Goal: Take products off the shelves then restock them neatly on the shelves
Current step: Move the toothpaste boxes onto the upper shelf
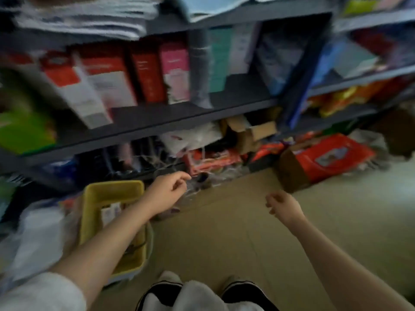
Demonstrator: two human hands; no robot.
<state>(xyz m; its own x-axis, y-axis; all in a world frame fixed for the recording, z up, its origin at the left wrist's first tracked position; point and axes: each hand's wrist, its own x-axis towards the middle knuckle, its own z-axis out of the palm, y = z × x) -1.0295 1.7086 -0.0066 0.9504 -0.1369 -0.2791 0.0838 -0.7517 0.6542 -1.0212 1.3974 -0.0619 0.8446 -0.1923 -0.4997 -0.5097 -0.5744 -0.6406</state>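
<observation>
shelved products (134, 75): upright boxes in red, white, pink and teal, standing in a row on the middle board of the dark metal shelves (190, 117); the leftmost red-and-white boxes lean, the rest stand straighter. picture blurred, labels unreadable.

below that board: white plastic wrap, an open cardboard carton (249, 131) and red packets (211, 161) crowd the lowest level. above that board: pale folded stacks, blurred.

left hand (167, 194): reaches out low in front of the lowest level of the shelves, fingers loosely curled, thumb and forefinger close together; nothing seen in it.

right hand (283, 206): held out over the floor, well apart from the shelves, fingers loosely curled inward, holding nothing.

yellow basket (94, 198): on the floor in front of the shelves, under the left forearm; a small pale item lies inside.

red-printed box (325, 158): on the floor at the right foot of the shelves, tilted.

tiled floor (224, 232): beige; black-and-white shoes at the near edge.
</observation>
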